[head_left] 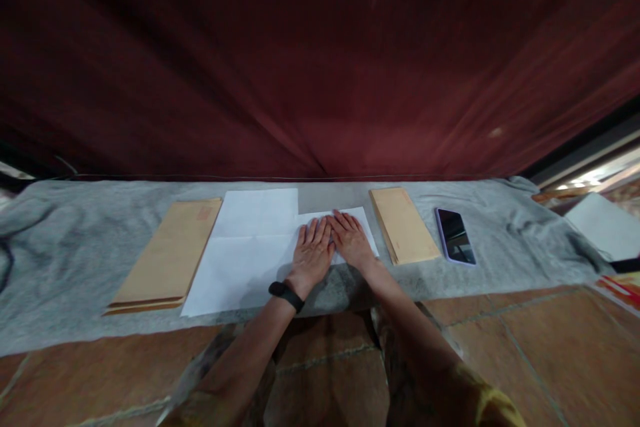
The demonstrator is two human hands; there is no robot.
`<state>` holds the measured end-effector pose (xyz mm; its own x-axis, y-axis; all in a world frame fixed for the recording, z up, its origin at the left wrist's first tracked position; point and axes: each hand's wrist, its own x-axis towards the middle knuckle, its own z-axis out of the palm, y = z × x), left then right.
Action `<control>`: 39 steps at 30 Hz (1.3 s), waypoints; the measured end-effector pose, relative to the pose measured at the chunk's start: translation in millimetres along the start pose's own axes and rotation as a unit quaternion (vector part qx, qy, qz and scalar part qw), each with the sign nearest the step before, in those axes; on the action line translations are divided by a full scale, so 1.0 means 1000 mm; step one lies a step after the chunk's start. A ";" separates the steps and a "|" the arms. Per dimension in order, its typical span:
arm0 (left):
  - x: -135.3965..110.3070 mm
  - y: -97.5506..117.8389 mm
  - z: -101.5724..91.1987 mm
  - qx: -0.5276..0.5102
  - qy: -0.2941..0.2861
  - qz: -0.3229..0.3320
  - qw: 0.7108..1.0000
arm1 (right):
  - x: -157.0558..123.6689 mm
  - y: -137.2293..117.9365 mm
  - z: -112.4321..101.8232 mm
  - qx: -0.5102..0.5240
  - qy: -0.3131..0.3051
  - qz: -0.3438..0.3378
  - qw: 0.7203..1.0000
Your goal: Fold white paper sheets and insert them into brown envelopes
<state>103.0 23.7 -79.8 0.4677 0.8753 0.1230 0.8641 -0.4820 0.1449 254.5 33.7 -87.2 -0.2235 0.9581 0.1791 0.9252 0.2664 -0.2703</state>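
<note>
Both palms press down on a folded white sheet of paper (367, 223) on the grey cloth. My left hand (314, 250), with a dark band on its wrist, lies flat with its fingers stretched forward. Beside it, my right hand (349, 239) is flat too, its fingertips close to or touching the left fingers. Much of the folded sheet is hidden under the hands. To the left lies a larger white sheet (250, 253) with crease lines, its right edge by the folded one. A stack of small brown envelopes (405, 223) is just right of my right hand.
Larger brown envelopes (167, 253) lie stacked at the left. A phone (456, 237) in a purple case rests right of the small envelopes. The grey cloth (520, 233) covers the work surface, with a dark red curtain (320, 80) behind and a tiled floor (550, 347) in front.
</note>
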 end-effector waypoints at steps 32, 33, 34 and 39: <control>-0.007 -0.002 -0.001 0.003 0.001 -0.030 1.000 | -0.012 0.001 0.002 0.023 0.008 -0.008 1.000; -0.007 -0.004 -0.002 0.002 0.004 -0.029 1.000 | -0.012 0.001 0.001 0.012 0.006 0.000 1.000; -0.007 -0.006 -0.002 0.001 0.007 -0.029 1.000 | -0.013 0.003 -0.001 0.001 0.005 0.008 1.000; -0.008 -0.020 -0.005 -0.006 0.021 -0.055 0.998 | -0.018 0.016 -0.006 -0.044 0.005 0.052 0.998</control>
<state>81.3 26.5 -79.1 0.3617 0.9208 0.1461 0.9075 -0.3837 0.1709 274.8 19.8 -89.3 -0.1220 0.9787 0.1649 0.9667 0.1549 -0.2037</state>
